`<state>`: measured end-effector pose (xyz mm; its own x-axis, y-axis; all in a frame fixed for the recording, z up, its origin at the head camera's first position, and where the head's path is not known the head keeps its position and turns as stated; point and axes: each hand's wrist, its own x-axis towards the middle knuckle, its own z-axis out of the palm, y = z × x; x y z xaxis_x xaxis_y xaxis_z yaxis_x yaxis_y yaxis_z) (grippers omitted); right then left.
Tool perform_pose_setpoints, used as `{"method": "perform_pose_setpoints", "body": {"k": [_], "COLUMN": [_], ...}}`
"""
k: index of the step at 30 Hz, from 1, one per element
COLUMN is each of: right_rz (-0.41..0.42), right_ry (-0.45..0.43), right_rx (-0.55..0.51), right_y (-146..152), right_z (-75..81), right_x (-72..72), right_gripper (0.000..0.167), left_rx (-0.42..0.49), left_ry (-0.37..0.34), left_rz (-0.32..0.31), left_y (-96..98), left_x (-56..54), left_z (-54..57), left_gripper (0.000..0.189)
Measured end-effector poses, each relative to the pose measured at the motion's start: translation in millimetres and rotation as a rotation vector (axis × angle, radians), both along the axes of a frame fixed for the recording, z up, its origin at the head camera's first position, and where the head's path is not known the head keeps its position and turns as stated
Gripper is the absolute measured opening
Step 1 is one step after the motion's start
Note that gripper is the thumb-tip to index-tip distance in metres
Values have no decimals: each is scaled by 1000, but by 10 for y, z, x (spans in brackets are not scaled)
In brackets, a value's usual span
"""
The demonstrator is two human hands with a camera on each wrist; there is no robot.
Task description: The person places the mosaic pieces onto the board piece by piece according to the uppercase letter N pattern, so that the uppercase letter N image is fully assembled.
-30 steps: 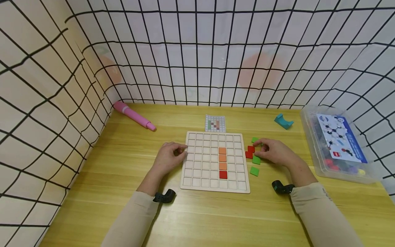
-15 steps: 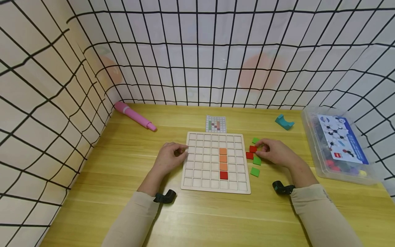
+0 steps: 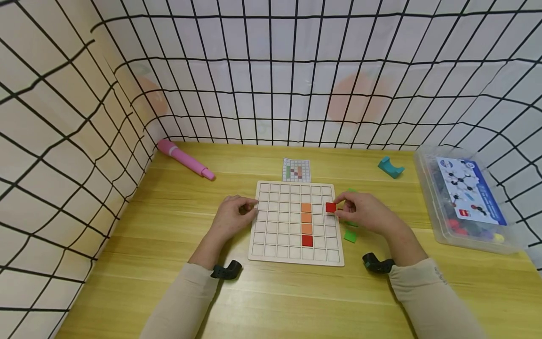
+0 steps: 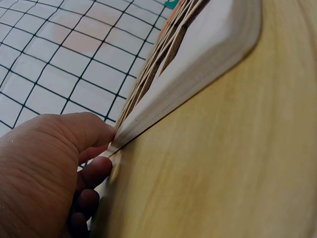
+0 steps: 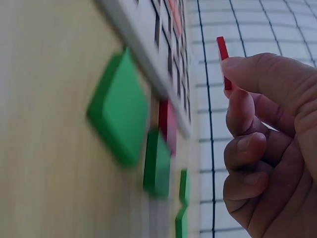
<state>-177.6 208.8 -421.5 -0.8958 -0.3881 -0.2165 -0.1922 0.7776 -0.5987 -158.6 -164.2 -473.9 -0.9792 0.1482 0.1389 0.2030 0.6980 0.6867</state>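
Observation:
A wooden grid board (image 3: 282, 254) lies on the table, with three orange tiles (image 3: 306, 217) and one red tile (image 3: 306, 241) in one column. Above its right side, a second red tile (image 3: 330, 207) is pinched between the thumb and a finger of my right hand (image 3: 366, 213). The right wrist view shows this held tile (image 5: 224, 62) edge-on, raised off the table. My left hand (image 3: 230, 216) touches the board's left edge with its fingertips, thumb and finger apart. Several green tiles (image 3: 350, 236) and another red tile (image 5: 167, 126) lie right of the board, partly hidden by my right hand.
A small printed grid card (image 3: 296, 170) lies behind the board. Around it are a pink pen-shaped object (image 3: 186, 160) at back left, a teal curved piece (image 3: 390, 167) and a clear plastic box (image 3: 444, 230) at right. Black-lined fabric walls (image 3: 237, 75) surround the table.
The right hand has picked up a red tile from beside the board and moved left with it over the board's right columns. My left hand has stayed in place.

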Motion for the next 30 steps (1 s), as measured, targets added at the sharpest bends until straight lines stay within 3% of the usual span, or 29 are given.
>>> {"method": "perform_pose_setpoints", "body": {"k": [6, 14, 30], "right_rz": [77, 194, 201], "right_ry": [-30, 2, 63], "right_rx": [-5, 12, 49], "right_y": [-229, -487, -805], "right_z": [34, -31, -144], "right_x": [96, 188, 254], "right_gripper": [24, 20, 12], "left_rx": [4, 8, -7], "left_ry": [-1, -2, 2], "left_rz": [-2, 1, 3], "left_y": [4, 4, 1], "left_x": [3, 3, 0], "left_z": [2, 0, -7], "left_gripper": [24, 24, 24]}}
